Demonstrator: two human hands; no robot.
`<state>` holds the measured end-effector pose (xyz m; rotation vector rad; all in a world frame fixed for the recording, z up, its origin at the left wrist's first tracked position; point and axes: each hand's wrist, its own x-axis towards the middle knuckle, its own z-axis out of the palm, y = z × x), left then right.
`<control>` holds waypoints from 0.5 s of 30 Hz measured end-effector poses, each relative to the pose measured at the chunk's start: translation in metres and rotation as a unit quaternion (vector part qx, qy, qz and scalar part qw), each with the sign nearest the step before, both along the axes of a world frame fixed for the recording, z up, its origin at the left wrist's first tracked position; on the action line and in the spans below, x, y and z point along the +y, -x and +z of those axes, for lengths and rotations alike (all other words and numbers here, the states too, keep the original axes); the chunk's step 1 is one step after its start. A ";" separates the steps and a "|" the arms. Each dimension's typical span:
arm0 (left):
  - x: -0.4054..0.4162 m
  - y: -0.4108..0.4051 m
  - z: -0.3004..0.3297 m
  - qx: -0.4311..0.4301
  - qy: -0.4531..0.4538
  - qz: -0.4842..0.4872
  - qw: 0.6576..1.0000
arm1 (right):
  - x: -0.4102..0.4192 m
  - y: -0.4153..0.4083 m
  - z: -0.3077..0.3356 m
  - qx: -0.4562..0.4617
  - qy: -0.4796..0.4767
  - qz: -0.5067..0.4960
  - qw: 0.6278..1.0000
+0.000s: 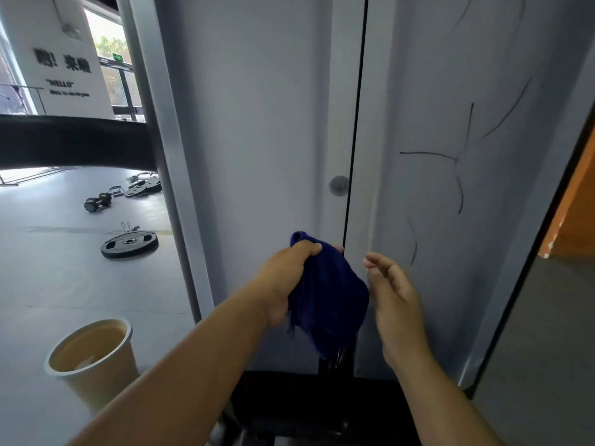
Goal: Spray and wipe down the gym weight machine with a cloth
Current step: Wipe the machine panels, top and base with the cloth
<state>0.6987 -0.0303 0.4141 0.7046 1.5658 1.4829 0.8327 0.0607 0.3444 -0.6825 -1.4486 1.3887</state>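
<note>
The person stands close to the tall grey panel of the weight machine, both bare forearms stretched out toward it. The left hand is clenched around a dark blue cloth, the fingers curled over its upper edge so that a small bunch sticks up above the knuckles and the rest hangs down in loose folds in front of the panel's lower part. The right hand is released, palm turned inward toward the cloth, fingers slightly bent, just beside the hanging fabric but not touching it as far as I can tell.

A thin black cable runs down the narrow slot in the middle of the panel, with a round grey stud just beside it. Dark scuff lines cross the right face of the panel. No spray bottle shows anywhere.

The cloth looks light, soft and limp; it will drape and slide rather than hold any shape, so I judge it wants gathering into a pad in the palm, with a flat face outward, before it can press evenly on the smooth sheet. The open right hand seems placed to help fold or take it. The panel itself looks rigid and slick, so a firm flat push should glide easily.

On the floor to the left stand a tan bin, a black weight plate and a dumbbell farther off.
</note>
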 end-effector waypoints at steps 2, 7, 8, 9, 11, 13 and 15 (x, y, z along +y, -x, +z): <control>-0.001 0.001 0.004 -0.093 -0.032 -0.006 0.995 | -0.011 -0.003 0.003 -0.002 -0.025 -0.018 1.000; 0.005 -0.010 0.015 0.009 0.056 -0.025 0.998 | -0.042 -0.012 0.008 -0.006 -0.203 -0.136 0.970; 0.008 -0.015 0.016 0.061 0.085 -0.031 0.994 | -0.043 -0.011 0.005 -0.018 -0.214 -0.127 0.969; 0.013 -0.020 0.017 0.117 0.108 -0.042 0.986 | -0.044 -0.010 0.003 -0.028 -0.213 -0.110 0.971; 0.026 -0.027 0.018 0.198 0.117 -0.063 0.971 | -0.040 -0.003 0.001 -0.033 -0.190 -0.098 0.976; 0.041 -0.032 0.026 0.206 0.099 -0.072 0.971 | -0.032 0.003 0.003 -0.028 -0.221 -0.151 0.963; 0.053 -0.035 0.041 0.162 0.079 -0.065 0.982 | -0.019 0.000 0.016 -0.046 -0.237 -0.200 0.950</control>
